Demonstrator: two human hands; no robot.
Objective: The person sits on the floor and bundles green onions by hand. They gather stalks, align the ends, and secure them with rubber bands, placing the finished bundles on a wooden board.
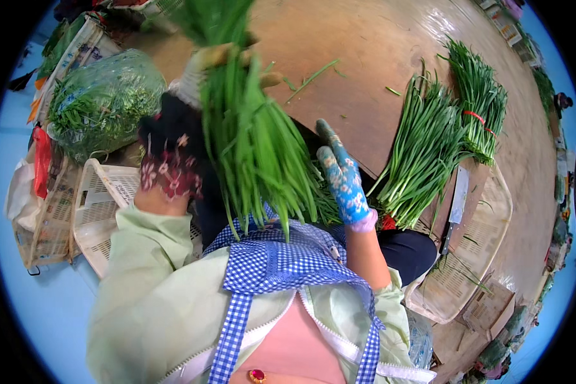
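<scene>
My left hand point(211, 62), in a white and yellowish work glove, grips a large bunch of garlic chives point(259, 139). The bunch hangs toward my lap with its loose leaf ends down, and motion blurs it. To its right is my right hand point(342, 175) in a blue floral glove, fingers stretched out and nothing held. Beside that hand a loose pile of garlic chives point(425, 149) lies over the edge of a brown board point(360, 125). Another bunch point(480, 96), bound with a red tie point(475, 115), lies just beyond. A knife point(456, 201) rests right of the pile.
A pale plastic crate point(497, 201) sits at the right, with another crate point(108, 182) at the left. Behind the left crate stands a clear plastic bag of greens point(105, 101). Cut leaf scraps point(312, 81) are scattered on the board. A blue checked apron point(288, 259) covers my lap.
</scene>
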